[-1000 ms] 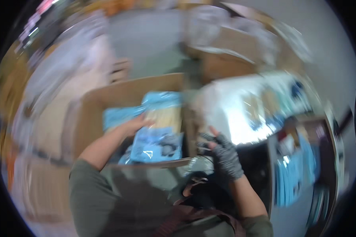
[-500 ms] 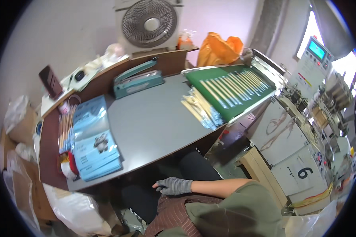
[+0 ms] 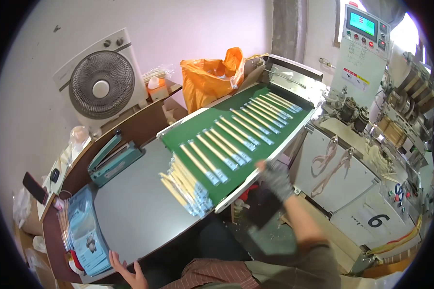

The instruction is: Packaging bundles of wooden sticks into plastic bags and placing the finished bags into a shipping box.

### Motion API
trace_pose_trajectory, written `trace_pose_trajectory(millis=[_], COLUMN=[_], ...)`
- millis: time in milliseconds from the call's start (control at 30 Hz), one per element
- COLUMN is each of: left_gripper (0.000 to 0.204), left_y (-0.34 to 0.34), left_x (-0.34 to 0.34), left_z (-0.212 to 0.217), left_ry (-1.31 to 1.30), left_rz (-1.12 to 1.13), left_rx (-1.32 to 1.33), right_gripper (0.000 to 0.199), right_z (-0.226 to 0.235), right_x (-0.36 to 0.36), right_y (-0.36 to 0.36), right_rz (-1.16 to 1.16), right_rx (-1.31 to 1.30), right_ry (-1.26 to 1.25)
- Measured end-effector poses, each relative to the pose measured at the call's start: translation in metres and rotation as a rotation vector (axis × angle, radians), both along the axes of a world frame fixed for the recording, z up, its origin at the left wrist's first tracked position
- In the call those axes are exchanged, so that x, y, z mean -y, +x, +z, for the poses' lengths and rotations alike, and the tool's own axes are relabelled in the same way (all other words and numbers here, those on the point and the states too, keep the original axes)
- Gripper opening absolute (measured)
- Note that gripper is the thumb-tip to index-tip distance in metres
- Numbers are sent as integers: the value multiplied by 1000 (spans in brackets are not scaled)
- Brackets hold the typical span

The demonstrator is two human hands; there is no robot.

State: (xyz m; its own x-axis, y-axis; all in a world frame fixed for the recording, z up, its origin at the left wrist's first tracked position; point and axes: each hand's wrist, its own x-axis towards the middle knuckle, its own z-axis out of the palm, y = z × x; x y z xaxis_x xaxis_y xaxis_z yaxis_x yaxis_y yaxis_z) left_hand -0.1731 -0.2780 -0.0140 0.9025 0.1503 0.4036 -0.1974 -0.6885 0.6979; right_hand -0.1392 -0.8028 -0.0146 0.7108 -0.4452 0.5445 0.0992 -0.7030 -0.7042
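Note:
My right hand (image 3: pixel 278 182), in a grey fingerless-looking glove, reaches out over the near edge of the green conveyor belt (image 3: pixel 193 130). Motion blurs its fingers, so their grip is unclear. Wrapped chopsticks (image 3: pixel 222 149), pale wood in clear sleeves with blue ends, lie spaced in a slanting row along the belt. At the belt's left end a heap of wrapped chopsticks (image 3: pixel 184 185) rests on the grey table (image 3: pixel 140 192). Bare, with fingers spread, my left hand (image 3: pixel 129 272) is at the table's front edge, beside a stack of blue printed bags (image 3: pixel 87 231), and holds nothing.
A teal long-arm stapler (image 3: pixel 115 161) stands by the table's back board. Behind are a fan (image 3: pixel 101 82) and an orange bag (image 3: pixel 207 79). To the right stands a machine with a control panel (image 3: pixel 364 26). A phone (image 3: pixel 35 188) leans at the far left.
The view has swung to the right. My right hand has risen from my lap to the belt's near edge. My left hand has come into view at the table's front edge.

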Motion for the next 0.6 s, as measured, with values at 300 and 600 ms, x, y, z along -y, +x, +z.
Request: trace_pose_trajectory(millis=[300,600], left_gripper=[56,38], left_y=[98,171], left_x=[105,287], left_z=[77,103], left_ry=[140,-338], left_rz=[-334,-1008], left_rx=[1,-184], right_gripper=[18,15], right_z=[23,61], right_x=[236,111], right_y=[123,53], right_rz=[-477,-176], right_rx=[-297,-111], right_ry=[-256,33])
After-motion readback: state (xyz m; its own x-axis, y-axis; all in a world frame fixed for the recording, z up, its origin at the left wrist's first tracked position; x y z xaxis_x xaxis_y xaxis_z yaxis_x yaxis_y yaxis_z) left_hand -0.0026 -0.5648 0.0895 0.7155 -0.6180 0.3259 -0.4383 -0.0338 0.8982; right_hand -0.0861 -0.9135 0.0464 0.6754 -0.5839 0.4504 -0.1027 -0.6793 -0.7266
